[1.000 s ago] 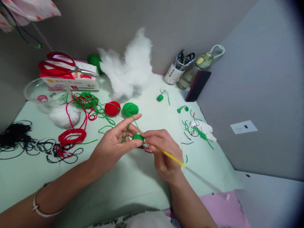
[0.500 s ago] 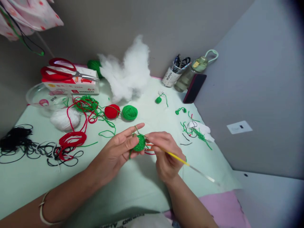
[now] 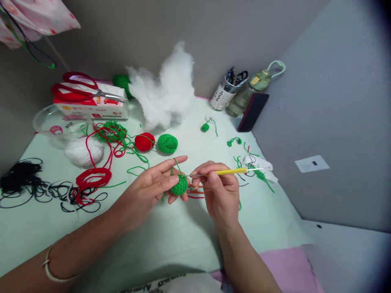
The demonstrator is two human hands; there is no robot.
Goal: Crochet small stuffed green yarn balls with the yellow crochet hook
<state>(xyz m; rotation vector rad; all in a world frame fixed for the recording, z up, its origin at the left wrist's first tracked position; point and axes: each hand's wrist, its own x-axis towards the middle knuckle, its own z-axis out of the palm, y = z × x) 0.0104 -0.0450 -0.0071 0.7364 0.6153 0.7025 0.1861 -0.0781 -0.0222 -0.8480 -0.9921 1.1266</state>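
Observation:
My left hand (image 3: 152,188) pinches a small round green crochet piece (image 3: 179,185) between thumb and fingers, its index finger stretched out with green yarn running over it. My right hand (image 3: 218,191) is closed on a yellow-handled crochet hook (image 3: 227,172), held level with its metal tip at the top of the green piece and its shaft pointing right. Both hands hover above the pale green table cover (image 3: 171,232). A green yarn ball (image 3: 167,143) and a red yarn ball (image 3: 144,141) lie just beyond my hands.
White stuffing (image 3: 165,95) is heaped at the back. Red scissors (image 3: 76,87) rest on a box, beside a clear bowl (image 3: 55,124). White yarn (image 3: 83,151), red loops (image 3: 93,177) and black thread (image 3: 21,177) lie left. A pen cup (image 3: 224,92), bottle (image 3: 250,91) and phone (image 3: 253,110) stand at right.
My right hand has swung the crochet hook from pointing down-right to lying level, tip at the green piece. The left hand has turned the green piece so more of it shows.

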